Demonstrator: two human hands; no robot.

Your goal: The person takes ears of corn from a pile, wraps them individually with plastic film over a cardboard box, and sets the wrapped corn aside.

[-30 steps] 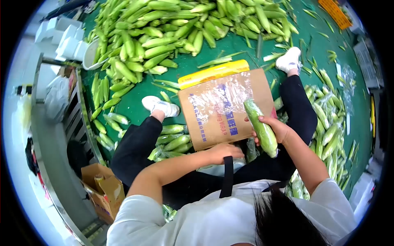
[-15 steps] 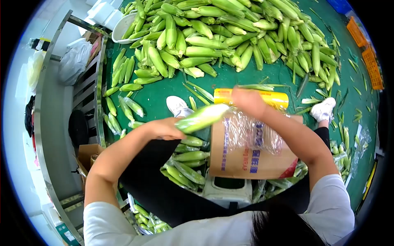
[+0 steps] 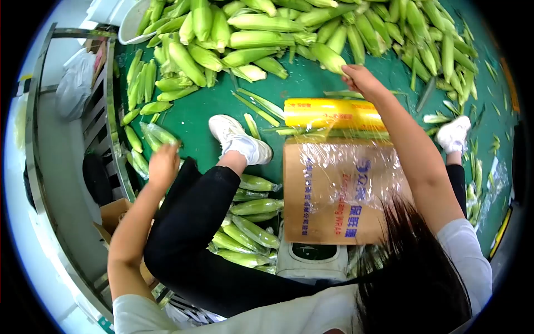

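My right hand (image 3: pixel 362 82) is closed on the near tip of a green husked ear of corn (image 3: pixel 329 59) at the edge of the big pile (image 3: pixel 261 40). My left hand (image 3: pixel 165 165) is low at the left, fingers curled, beside plastic-wrapped ears of corn (image 3: pixel 162 135); whatever lies under its fingers is hidden. Between my legs, a cardboard box (image 3: pixel 322 189) has clear cling film (image 3: pixel 356 161) across its top. A yellow roll of cling film (image 3: pixel 317 113) rests at its far edge.
Wrapped ears (image 3: pixel 256 207) lie beside the box, near a grey plastic stool (image 3: pixel 311 261). A metal rack (image 3: pixel 105 111) runs along the left. Loose husk leaves (image 3: pixel 256 108) litter the green floor (image 3: pixel 206 108). A white basin (image 3: pixel 132 25) stands at upper left.
The wrapped ear has left the space above the box. My left hand has moved left to the wrapped ears; my right hand has gone from the film forward to the pile and taken hold of an ear.
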